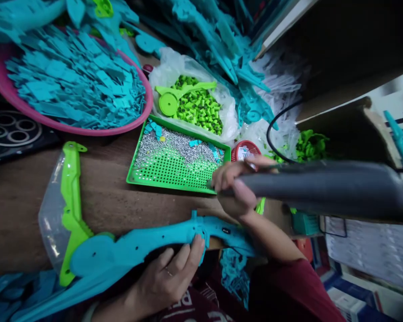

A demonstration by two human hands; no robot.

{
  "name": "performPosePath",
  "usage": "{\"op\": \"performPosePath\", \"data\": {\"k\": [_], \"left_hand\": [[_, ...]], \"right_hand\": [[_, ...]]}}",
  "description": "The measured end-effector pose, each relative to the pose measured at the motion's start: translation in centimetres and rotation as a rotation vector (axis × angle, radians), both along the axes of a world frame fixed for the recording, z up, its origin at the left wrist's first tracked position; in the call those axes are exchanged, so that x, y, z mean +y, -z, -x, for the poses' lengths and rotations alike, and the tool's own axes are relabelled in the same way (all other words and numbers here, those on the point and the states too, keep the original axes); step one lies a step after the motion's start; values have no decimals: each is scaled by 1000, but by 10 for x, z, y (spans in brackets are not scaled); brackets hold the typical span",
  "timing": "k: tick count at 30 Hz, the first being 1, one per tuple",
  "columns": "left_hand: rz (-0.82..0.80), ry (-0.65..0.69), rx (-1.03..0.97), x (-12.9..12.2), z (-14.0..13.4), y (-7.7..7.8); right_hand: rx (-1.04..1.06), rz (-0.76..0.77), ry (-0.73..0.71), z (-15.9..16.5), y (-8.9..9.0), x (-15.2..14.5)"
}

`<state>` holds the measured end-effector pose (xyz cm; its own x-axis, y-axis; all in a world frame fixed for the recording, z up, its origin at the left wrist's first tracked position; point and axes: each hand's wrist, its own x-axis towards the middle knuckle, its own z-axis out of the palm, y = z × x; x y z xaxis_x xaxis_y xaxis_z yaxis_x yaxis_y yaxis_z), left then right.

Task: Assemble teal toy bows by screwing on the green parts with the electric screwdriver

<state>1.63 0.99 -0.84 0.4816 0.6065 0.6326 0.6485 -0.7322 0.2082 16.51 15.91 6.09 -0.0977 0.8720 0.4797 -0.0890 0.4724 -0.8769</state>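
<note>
A long blue plastic body (130, 243) lies along the near edge of the table, joined at its left end to a green arm (72, 188) with a clear panel (52, 210). The fingers of my left hand (171, 270) are laid over the middle of this body and steady it; the thumb is hidden. Above the body's right part, my right hand (237, 185) is closed around a dark electric screwdriver (322, 185) with its tip pointing left. The tip is over the near right corner of a green perforated tray (161, 182), which holds many small silver screws (177, 143).
A pink basin (147, 107) heaped with small blue plastic pieces (77, 80) stands at upper left. Beyond the tray is a plastic bag (168, 62) of green parts (201, 105). A small red basket (245, 147) sits beside it. Blue shells (215, 40) are piled behind.
</note>
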Motion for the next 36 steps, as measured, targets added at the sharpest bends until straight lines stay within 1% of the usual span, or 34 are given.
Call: {"op": "performPosePath", "data": {"k": [1,3,5,7,11,17,19,20,22,24,26,28,29,31,34,36], "left_hand": [[20,1,-16,1,1,0],[85,29,-66,4,1,0],[116,59,-90,6,2,0],[102,71,-70,7,2,0],[87,86,-43,7,2,1],[129,63,-89,6,1,2],[135,66,-96,8,3,2],[126,73,-93,9,4,2],[94,92,-84,12,6,3],[64,111,-79,13,9,4],[64,134,-77,14,11,6],[65,153,-78,14,12,7],[65,155,-79,13,12,8],[62,150,-80,13,12,7],[66,141,-87,12,11,4],[63,144,-89,12,11,3]], "right_hand": [[61,-35,27,2,3,12],[93,-27,78,7,14,28],[68,-11,84,10,23,35],[53,-22,73,11,28,35],[39,-42,67,7,27,30],[-25,22,98,8,32,35],[-32,32,112,9,28,34],[-28,34,129,9,21,31],[-2,36,163,4,1,15],[4,66,160,-3,-23,-14],[-32,147,105,-9,-44,-50],[-58,215,59,-11,-53,-83],[-57,226,46,-10,-52,-96],[-33,194,31,-7,-43,-111],[-17,99,43,-2,-22,-115],[-20,27,19,-1,-10,-114]]}}
